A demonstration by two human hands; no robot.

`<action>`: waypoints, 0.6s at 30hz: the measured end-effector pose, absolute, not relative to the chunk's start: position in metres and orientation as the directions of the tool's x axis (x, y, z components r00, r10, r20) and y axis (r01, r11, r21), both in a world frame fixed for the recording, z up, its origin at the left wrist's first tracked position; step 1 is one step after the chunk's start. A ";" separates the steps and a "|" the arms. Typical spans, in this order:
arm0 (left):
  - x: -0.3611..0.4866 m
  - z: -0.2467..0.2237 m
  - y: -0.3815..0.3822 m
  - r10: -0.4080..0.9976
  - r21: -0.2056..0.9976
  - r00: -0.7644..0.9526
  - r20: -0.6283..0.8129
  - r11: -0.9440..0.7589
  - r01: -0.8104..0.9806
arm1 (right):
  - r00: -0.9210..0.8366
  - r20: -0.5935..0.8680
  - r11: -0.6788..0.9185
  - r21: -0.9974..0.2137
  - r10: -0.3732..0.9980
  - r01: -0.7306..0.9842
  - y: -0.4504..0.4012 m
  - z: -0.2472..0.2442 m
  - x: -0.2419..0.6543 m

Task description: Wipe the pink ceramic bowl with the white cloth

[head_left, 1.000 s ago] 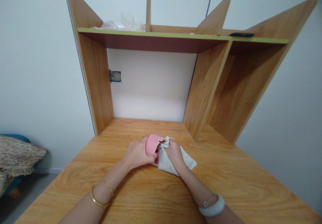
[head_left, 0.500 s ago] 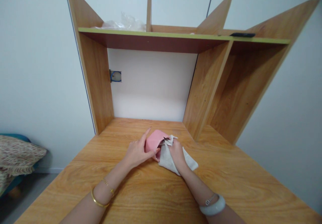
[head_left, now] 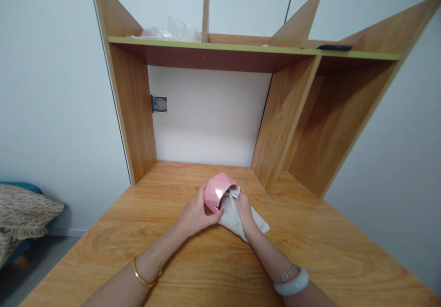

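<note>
A glossy pink faceted bowl-like container (head_left: 217, 190) is tilted on its side over the desk, its opening turned toward the lower right. My left hand (head_left: 197, 213) grips it from the left, thumb at the rim and the other fingers behind its wall. My right hand (head_left: 243, 209) is closed on a pale grey cloth (head_left: 233, 217), pushing part of it against the rim and into the opening. The rest of the cloth hangs down below that hand toward the desk. My right fingertips are partly hidden by cloth and rim.
The wooden desk (head_left: 213, 270) carries a hutch with upright panels and a shelf (head_left: 206, 45). On the shelf lie a clear plastic bag (head_left: 172, 31) and a dark flat object (head_left: 334, 48). An uncovered wall socket box (head_left: 159, 104) shows behind. A patterned cushion (head_left: 27, 210) is at far left.
The pink container has turned and shifted slightly right, showing more of its faceted outside. My left fingers have closed around it, the raised index finger now down. The cloth stays in my right hand.
</note>
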State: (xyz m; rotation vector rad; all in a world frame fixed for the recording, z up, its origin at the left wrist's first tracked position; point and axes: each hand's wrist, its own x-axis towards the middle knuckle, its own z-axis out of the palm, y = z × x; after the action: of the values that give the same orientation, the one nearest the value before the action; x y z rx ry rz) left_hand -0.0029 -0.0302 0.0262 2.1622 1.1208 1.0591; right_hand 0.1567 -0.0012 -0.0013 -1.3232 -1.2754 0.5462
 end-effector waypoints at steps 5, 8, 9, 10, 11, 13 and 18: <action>-0.007 0.031 -0.027 0.849 0.662 0.335 0.408 -0.528 0.532 | 0.287 0.339 0.224 -0.903 0.896 0.368 0.003 -0.003 0.158; -0.008 0.033 -0.027 0.853 0.644 0.324 0.410 -0.522 0.559 | 0.281 0.333 0.214 -0.900 0.900 0.380 0.003 -0.004 0.158; -0.008 0.034 -0.028 0.856 0.639 0.319 0.407 -0.516 0.571 | 0.278 0.331 0.211 -0.898 0.902 0.387 0.002 -0.004 0.158; -0.008 0.035 -0.028 0.860 0.633 0.317 0.400 -0.509 0.583 | 0.273 0.329 0.208 -0.896 0.904 0.393 0.002 -0.004 0.158; -0.008 0.036 -0.029 0.865 0.627 0.316 0.390 -0.501 0.596 | 0.268 0.329 0.207 -0.894 0.905 0.397 0.002 -0.004 0.157; -0.008 0.038 -0.029 0.872 0.614 0.320 0.372 -0.489 0.620 | 0.261 0.335 0.212 -0.889 0.905 0.406 0.001 -0.004 0.157; -0.010 0.039 -0.029 0.869 0.570 0.336 0.363 -0.493 0.657 | 0.250 0.353 0.218 -0.871 0.902 0.441 -0.001 -0.002 0.156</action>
State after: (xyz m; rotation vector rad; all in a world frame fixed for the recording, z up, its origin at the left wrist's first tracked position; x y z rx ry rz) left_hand -0.0102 -0.0289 0.0395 2.2839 1.3585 0.9237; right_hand 0.1558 -0.0013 -0.0024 -1.3998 -1.3666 0.5182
